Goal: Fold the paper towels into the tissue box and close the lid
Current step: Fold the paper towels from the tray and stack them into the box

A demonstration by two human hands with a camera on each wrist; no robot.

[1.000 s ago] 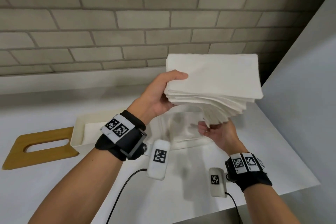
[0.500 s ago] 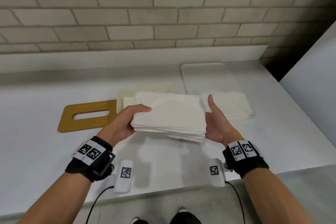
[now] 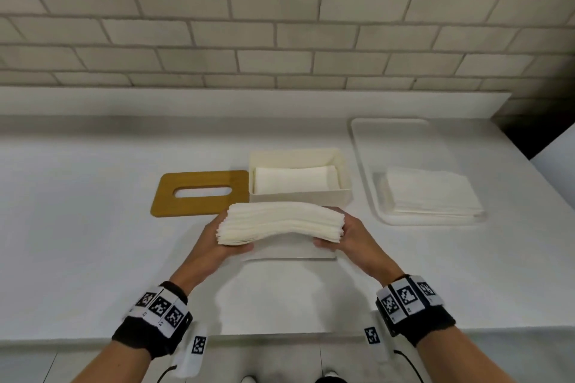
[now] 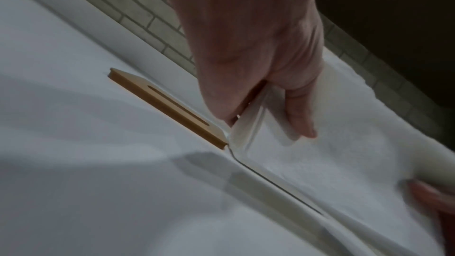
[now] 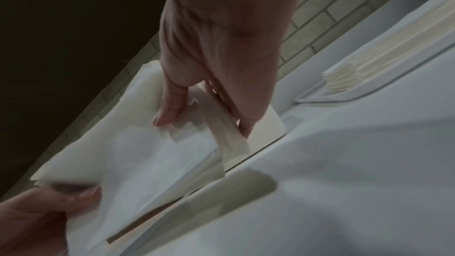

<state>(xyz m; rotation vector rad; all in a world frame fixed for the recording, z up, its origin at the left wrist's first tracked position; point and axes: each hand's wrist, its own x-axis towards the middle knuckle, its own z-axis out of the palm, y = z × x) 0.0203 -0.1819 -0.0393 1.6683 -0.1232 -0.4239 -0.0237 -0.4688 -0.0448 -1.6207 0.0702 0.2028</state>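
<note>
A thick stack of white paper towels [image 3: 281, 222] hangs just above the counter in front of the cream tissue box [image 3: 298, 199], bowed upward in its middle. My left hand [image 3: 227, 239] grips its left end and my right hand [image 3: 336, 239] grips its right end, each with the thumb on the near side and the fingers behind. The wrist views show the same pinch on the stack [image 4: 344, 143] [image 5: 135, 153]. The box stands open with folded towels [image 3: 295, 179] inside. Its wooden lid [image 3: 199, 193], with a slot, lies flat to the left.
At the right a white tray [image 3: 357, 140] holds another stack of towels [image 3: 431, 193]. A brick wall and a low ledge run along the back. A dark gap and a grey panel stand at the far right. The counter's front edge lies near my wrists.
The stack came down from in front of the wall to just above the counter before the box. Both hands now hold its ends and it has bowed upward.
</note>
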